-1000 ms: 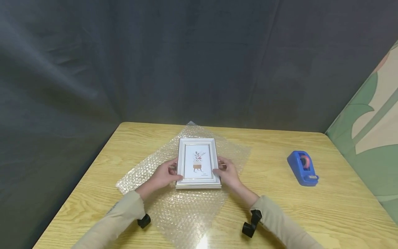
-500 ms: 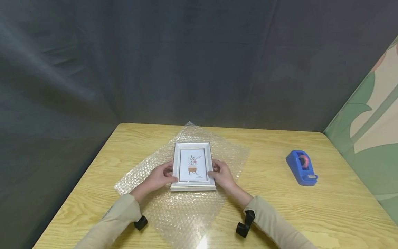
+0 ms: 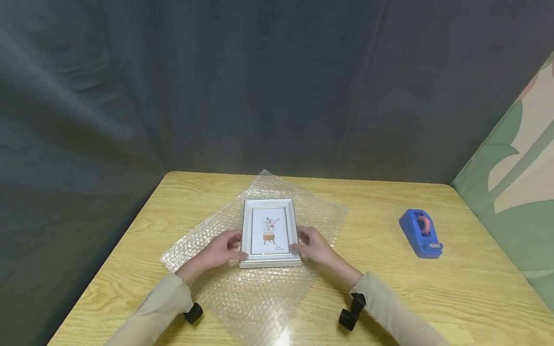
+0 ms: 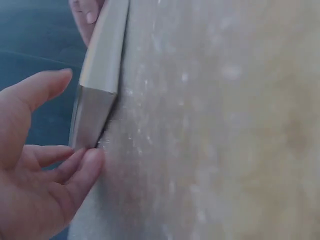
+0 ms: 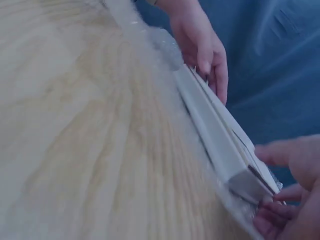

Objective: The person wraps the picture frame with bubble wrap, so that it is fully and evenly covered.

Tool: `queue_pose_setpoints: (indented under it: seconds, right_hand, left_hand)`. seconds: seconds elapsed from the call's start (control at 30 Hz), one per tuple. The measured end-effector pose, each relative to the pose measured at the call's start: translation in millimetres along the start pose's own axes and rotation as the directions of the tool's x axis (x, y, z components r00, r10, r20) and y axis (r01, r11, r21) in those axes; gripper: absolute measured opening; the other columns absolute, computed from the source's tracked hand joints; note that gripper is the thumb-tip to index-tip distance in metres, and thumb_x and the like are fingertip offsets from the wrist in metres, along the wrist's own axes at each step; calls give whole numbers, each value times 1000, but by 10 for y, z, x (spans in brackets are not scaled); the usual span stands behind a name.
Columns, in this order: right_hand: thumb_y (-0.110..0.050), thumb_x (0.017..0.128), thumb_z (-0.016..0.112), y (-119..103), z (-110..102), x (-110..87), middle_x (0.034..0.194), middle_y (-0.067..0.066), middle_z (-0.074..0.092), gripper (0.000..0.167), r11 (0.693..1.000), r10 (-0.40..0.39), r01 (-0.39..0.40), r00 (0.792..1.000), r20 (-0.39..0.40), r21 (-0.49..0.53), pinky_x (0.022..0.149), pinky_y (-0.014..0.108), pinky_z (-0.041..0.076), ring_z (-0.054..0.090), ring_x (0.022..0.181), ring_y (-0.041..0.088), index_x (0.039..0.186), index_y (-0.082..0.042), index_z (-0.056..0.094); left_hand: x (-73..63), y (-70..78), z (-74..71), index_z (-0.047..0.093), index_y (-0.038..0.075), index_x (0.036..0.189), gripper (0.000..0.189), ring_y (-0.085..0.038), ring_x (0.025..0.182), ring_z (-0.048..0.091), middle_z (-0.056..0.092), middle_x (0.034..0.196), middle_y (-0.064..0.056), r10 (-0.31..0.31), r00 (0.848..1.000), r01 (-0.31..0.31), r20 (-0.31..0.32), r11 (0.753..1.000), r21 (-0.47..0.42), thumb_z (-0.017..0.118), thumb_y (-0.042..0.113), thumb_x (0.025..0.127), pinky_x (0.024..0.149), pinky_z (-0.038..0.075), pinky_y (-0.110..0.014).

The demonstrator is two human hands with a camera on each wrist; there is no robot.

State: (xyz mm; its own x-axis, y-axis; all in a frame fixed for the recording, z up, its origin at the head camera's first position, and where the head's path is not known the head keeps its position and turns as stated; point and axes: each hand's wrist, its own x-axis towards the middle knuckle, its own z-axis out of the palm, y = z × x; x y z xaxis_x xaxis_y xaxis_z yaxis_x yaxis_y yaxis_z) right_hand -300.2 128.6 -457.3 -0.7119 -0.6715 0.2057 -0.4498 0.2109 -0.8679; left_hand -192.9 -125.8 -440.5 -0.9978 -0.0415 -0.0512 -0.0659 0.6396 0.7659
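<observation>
A white picture frame (image 3: 270, 262) with a potted-plant print lies face up on a sheet of bubble wrap (image 3: 264, 293). My left hand (image 3: 218, 250) is at its left side; in the left wrist view, that hand's fingertips (image 4: 90, 157) touch the frame's edge near a corner while the thumb stands apart from it. On the opposite side, my right hand (image 3: 318, 246) holds the frame edge, thumb over the front border and fingers at the side. The right wrist view shows those fingers (image 5: 275, 212) low by the corner, partly hidden.
A blue tape dispenser (image 3: 421, 234) with a pink roll stands on the right part of the wooden table (image 3: 368, 216). Dark fabric (image 3: 277, 86) hangs behind the table, and a patterned green and beige cloth (image 3: 519, 192) is at the right.
The frame has come down and slightly left, nearer the front, with both hands moving along. Lately it is almost still, and the left hand's fingers have spread a little.
</observation>
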Motion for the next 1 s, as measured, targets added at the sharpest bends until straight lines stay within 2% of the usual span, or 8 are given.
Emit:
queue_pose_setpoints:
  seconds: [0.1,0.17,0.23,0.33,0.53,0.77,0.83,1.0]
  right_hand:
    - [1,73,70,-39,-64,-119,112,27,56,61,998,-66,65,993,95,15,94,49,41,52,106,40,125,16,42]
    - [-1,71,73,-46,-78,-183,114,26,53,70,996,-77,81,990,120,-25,94,46,42,51,106,37,129,14,38]
    - [-5,68,76,16,-65,-212,111,21,54,76,992,-84,94,990,113,-86,91,44,45,52,101,31,132,11,37]
    - [-8,66,79,81,-40,-229,108,16,55,81,983,-87,100,992,91,-153,87,41,46,51,98,25,133,7,38]
    - [-8,64,80,42,-14,-235,108,16,58,79,971,-101,111,993,58,-210,83,41,48,53,95,24,131,6,42]
    - [-9,63,80,-16,9,-181,119,21,56,78,974,-26,34,999,40,-222,89,40,47,55,105,31,130,5,44]
    - [-9,62,81,-31,13,-159,120,20,56,78,973,-1,6,1000,25,-230,88,40,48,56,104,31,130,3,45]
    - [-12,60,82,-61,19,-122,113,18,59,78,962,33,-31,999,5,-271,78,38,50,58,91,25,129,2,47]
  left_hand:
    - [-93,22,-13,43,-2,131,73,-24,97,53,57,114,-12,44,998,-47,48,998,45,77,20,70,88,46,-41]
    - [-131,12,-3,45,-4,129,72,-24,97,54,57,113,-12,71,996,-75,49,994,80,78,22,70,87,46,-40]
    - [-142,-8,21,48,-3,127,70,-23,95,54,58,112,-11,100,994,-103,35,990,98,78,22,69,86,47,-39]
    - [-144,-29,48,49,-2,126,70,-21,93,54,59,110,-9,111,994,-111,5,989,97,79,21,67,84,47,-37]
    - [-140,-45,27,49,-1,127,70,-18,90,54,59,109,-8,109,994,-110,7,989,102,79,21,67,80,49,-32]
    - [-127,-62,-23,46,-3,129,70,-17,84,53,57,113,-15,120,992,-122,34,991,54,77,16,70,74,49,-29]
    - [-111,-64,-29,46,-1,130,69,-16,82,52,57,112,-14,121,992,-123,40,991,51,77,15,70,72,48,-27]
    - [-84,-54,-48,46,4,132,70,-15,77,50,56,110,-11,104,994,-106,34,993,55,77,13,70,67,47,-23]
